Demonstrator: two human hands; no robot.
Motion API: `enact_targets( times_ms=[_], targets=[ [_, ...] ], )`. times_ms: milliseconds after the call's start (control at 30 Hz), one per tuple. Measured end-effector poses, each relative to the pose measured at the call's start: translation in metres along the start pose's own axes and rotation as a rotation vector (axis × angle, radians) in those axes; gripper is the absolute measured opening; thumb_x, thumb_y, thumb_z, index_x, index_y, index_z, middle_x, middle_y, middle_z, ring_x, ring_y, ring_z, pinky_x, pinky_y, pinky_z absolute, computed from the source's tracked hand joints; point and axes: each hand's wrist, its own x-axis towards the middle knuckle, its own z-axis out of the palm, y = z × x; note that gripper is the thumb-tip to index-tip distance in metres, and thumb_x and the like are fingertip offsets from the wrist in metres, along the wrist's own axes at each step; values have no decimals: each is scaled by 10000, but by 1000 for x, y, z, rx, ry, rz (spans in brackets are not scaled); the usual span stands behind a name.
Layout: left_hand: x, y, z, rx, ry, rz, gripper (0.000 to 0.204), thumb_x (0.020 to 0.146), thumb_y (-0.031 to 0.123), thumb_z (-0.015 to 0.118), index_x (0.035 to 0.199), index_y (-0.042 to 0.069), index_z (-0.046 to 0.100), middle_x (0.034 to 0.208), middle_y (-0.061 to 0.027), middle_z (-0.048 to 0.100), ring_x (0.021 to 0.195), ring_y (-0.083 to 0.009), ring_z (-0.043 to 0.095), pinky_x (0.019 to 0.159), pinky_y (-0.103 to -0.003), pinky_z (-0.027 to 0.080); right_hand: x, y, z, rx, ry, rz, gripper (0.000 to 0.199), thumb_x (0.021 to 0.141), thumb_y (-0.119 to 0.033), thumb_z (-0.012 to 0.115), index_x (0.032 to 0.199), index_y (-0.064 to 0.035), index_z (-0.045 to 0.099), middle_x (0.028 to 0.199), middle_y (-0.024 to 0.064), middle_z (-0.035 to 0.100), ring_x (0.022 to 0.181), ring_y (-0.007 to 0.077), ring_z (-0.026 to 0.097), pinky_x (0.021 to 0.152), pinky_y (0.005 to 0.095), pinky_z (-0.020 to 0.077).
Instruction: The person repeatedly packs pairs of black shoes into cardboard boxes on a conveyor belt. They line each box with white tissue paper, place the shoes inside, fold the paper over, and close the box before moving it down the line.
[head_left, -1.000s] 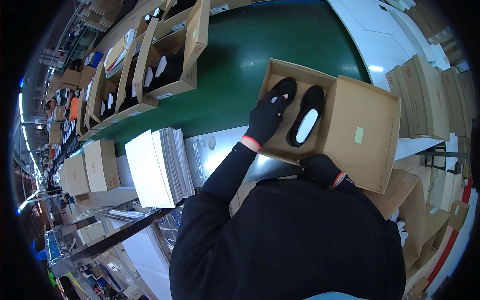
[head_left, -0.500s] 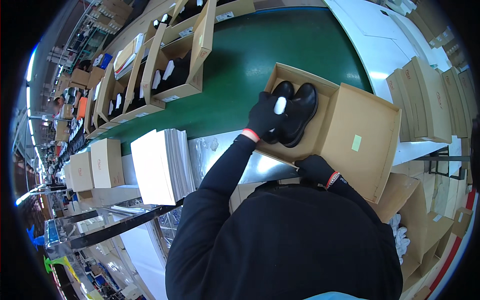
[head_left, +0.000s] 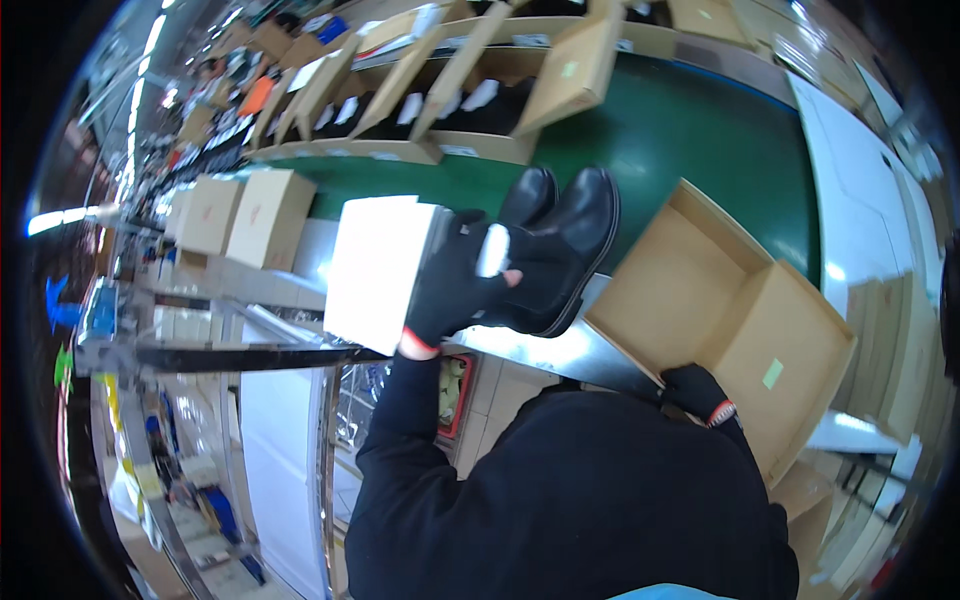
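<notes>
A pair of black ankle boots [head_left: 575, 235] hangs from my left hand [head_left: 450, 285], whose gloved fingers close around the shafts. White stuffing [head_left: 494, 250] shows at the boot tops, and a bare fingertip pokes from the glove. The toes point away from me over the green belt. To their right lies an open brown shoebox [head_left: 680, 275], bare inside, its hinged lid [head_left: 800, 345] folded back to the right with a pale green sticker. My right hand [head_left: 693, 392], gloved in black, grips the box's near edge, its fingertips partly hidden.
A stack of white paper sheets [head_left: 375, 270] stands just left of my left hand. Open boxes [head_left: 485, 140] holding dark footwear line the far side of the green belt [head_left: 680, 130]. Closed boxes [head_left: 265, 220] stand farther left; a red-rimmed crate [head_left: 456, 395] sits below the bench edge.
My left hand has lifted the boots out of the shoebox and carried them left. My right hand stays at the box's near edge. The view has swung to the left.
</notes>
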Motion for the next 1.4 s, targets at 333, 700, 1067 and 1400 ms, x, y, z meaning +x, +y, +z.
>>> enact_targets(
  times_ms=[333,700,1067,1400],
  targets=[
    [-103,-123,57,-114,602,-67,134,824,158,687,907,58,656,869,-98,627,841,-273,618,719,-357,472,45,-61,-42,-43,188,-223,193,848,-184,633,923,-9,665,870,165,673,816,342,643,738,412,497],
    [-282,-238,-131,475,1182,-866,340,874,419,596,839,93,683,740,-102,660,738,-279,649,645,-397,474,76,-128,-50,-10,-86,-344,188,870,-155,620,906,29,636,787,183,649,736,343,641,659,369,486],
    [-305,-282,-154,647,936,-960,307,815,409,654,924,124,683,880,-120,653,832,-308,634,723,-414,497,73,-118,-42,-2,38,-413,184,858,-143,640,915,32,637,815,187,655,758,337,649,669,369,491],
    [-291,-253,-129,848,919,-503,152,795,249,700,839,106,677,838,-47,645,819,-240,604,700,-371,475,59,-102,-48,-20,23,-332,176,849,-115,639,938,37,629,833,176,670,779,310,672,683,352,509]
  ],
)
